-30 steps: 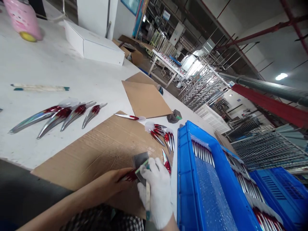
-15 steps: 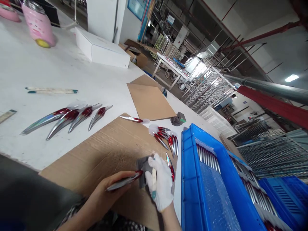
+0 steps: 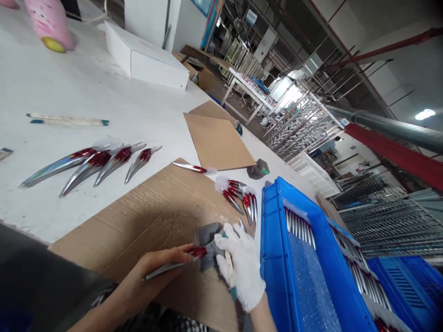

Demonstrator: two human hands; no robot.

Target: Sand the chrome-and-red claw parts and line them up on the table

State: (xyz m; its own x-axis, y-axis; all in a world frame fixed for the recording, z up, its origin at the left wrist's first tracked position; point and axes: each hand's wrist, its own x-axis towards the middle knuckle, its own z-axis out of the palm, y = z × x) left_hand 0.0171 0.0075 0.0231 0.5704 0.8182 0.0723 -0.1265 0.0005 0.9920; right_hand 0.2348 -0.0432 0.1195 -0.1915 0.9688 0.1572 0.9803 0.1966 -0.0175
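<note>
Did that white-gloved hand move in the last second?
Yes: the white-gloved hand has shifted toward the blue plastic crate, now sitting nearer its rim and covering most of the silver-and-red piece beside it.

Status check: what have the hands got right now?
Left bare hand: gripping a tapered silver, red-tipped piece. Right white-gloved hand: on a pale wooden stick, grey pad beside it. Blue plastic crate alongside right hand.

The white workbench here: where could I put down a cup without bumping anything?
Freest is the white workbench between the white box and the chrome-and-red pieces. The cardboard sheet also has a free middle. It's crowded around the bare left hand, gloved right hand and blue crate.
</note>
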